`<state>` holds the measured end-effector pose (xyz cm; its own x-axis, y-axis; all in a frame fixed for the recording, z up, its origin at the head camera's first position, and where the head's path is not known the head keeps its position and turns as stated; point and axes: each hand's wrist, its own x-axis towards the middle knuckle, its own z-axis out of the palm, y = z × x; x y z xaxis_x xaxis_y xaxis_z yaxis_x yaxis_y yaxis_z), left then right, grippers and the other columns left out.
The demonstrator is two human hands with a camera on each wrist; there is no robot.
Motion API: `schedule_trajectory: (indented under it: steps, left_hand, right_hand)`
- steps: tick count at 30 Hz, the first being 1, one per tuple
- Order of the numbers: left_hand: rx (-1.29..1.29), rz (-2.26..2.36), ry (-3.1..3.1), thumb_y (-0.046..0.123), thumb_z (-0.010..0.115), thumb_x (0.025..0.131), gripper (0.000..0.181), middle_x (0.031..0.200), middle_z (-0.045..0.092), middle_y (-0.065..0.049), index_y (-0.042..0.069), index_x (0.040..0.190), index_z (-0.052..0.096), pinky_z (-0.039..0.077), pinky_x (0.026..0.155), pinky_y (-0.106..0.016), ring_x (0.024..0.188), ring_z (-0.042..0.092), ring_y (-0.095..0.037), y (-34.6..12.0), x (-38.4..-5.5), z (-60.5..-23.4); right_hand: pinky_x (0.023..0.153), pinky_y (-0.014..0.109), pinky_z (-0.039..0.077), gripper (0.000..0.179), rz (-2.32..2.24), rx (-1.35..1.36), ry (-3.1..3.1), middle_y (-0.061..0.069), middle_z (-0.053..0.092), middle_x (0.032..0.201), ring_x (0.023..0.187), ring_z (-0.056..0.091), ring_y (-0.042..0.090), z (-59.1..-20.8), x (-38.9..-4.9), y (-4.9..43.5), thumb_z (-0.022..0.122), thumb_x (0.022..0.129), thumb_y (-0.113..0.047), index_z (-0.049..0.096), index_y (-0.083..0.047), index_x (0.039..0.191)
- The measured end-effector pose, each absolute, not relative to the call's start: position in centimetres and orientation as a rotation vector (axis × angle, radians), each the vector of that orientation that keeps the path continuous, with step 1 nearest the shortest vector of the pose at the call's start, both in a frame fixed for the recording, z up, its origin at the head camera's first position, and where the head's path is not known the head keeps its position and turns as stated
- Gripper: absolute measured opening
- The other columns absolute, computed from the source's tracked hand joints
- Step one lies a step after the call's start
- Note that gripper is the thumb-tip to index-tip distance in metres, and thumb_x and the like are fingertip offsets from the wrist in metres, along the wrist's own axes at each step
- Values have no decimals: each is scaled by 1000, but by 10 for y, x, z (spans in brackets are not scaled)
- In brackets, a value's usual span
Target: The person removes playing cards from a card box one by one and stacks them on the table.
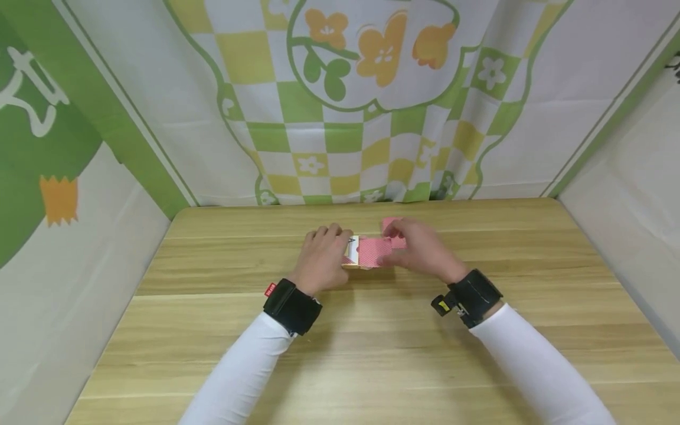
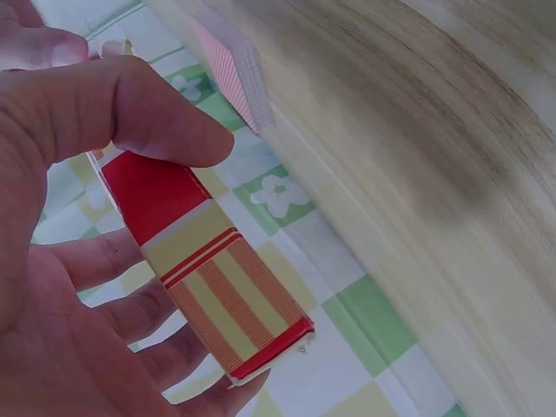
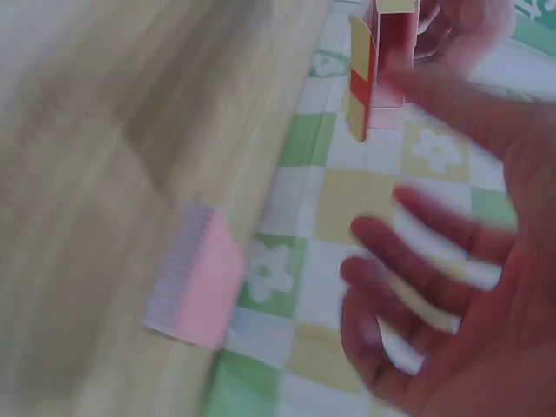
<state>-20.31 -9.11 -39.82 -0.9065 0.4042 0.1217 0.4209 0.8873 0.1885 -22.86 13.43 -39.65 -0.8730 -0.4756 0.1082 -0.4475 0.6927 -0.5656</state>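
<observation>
My left hand [image 1: 322,258] grips a small playing-card box [image 1: 350,252] with a letter A on its face. In the left wrist view its narrow side is red and cream, with my thumb [image 2: 182,126] pressed on it and the other fingers behind. A red-patterned piece [image 1: 374,251] extends from the box's right end. My right hand [image 1: 422,251] is beside it, thumb overlapping that piece. In the right wrist view a cream-and-red flap [image 3: 360,82] sticks out at the box's end, and my right fingers [image 3: 426,278] are spread and loosely bent.
A small stack of pink-backed cards [image 3: 208,282] lies on the wooden table [image 1: 372,354], partly behind my right hand in the head view. A green, yellow and white patterned curtain [image 1: 350,153] hangs along the table's far edge. Black bands [image 1: 292,307] circle both wrists.
</observation>
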Motion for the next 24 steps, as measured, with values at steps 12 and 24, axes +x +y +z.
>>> schedule_trajectory:
  steps: [12,24]
  left_hand:
    - [-642,-290,-2946,16,67,58,72,117,49,-6,11,127,49,30,96,-48,108,45,-27,-84,-210,-406]
    - [-632,-305,-2939,15,68,58,73,118,48,-6,11,128,49,28,97,-48,109,44,-27,-86,-213,-407]
  right_hand:
    - [76,29,38,48,-524,-1186,2856,-3,55,95,88,49,14,-391,-241,107,79,63,-34,59,-15,103]
    - [73,28,40,48,-565,-1176,2812,-5,56,96,86,50,11,-390,-244,110,79,64,-34,61,-16,105]
